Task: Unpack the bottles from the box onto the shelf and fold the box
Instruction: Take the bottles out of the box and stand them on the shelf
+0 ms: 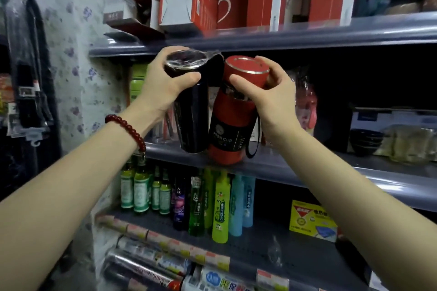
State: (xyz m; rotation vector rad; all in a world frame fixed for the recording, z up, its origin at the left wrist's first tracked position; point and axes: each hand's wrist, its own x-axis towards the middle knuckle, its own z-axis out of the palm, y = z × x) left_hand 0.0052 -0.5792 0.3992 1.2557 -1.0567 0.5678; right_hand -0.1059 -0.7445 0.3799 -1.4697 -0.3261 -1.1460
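Both hands loaded. Left hand (165, 82) curled round the cap end of the black bottle (189, 111), at 11 o'clock of centre. Right hand (267, 92) wraps the lid of the red bottle (231, 130), at 1 o'clock. Bottles touch side to side, both tilted, bases at the front lip of the middle shelf (307, 168).

Likely rigid and fairly light. Black one is film-wrapped, so probably slick; grip the body, not the cap. Red strap loop could snag the lip.

Upper shelf edge (260, 38) is close above the caps: little headroom. Open room further back at 3 o'clock, before the dark bowls (365, 142). Box not in view.

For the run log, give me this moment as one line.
left hand grips black bottle | right hand grips red bottle | both at middle shelf
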